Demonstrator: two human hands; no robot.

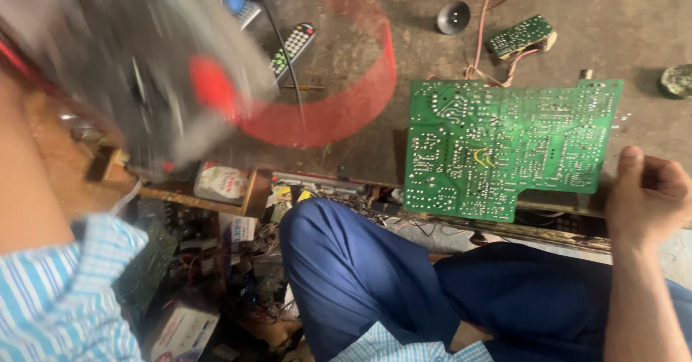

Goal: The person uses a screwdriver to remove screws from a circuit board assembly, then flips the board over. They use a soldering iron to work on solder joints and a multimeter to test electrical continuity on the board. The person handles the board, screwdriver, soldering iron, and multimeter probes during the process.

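Fingers (pixel 652 182) curled, beside circuit board (pixel 504 146) edge

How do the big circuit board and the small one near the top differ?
The big board covers far more of the bench than the small board. The big board lies flat, solder side up, square to the bench edge; the small board sits at an angle, further away. Pink wires run to the small board; the big board carries only a short yellow wire mid-surface. Both are green.

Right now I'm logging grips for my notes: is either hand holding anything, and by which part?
The right hand is a closed fist beside the large green circuit board; no hold shows. The left hand is out of view.
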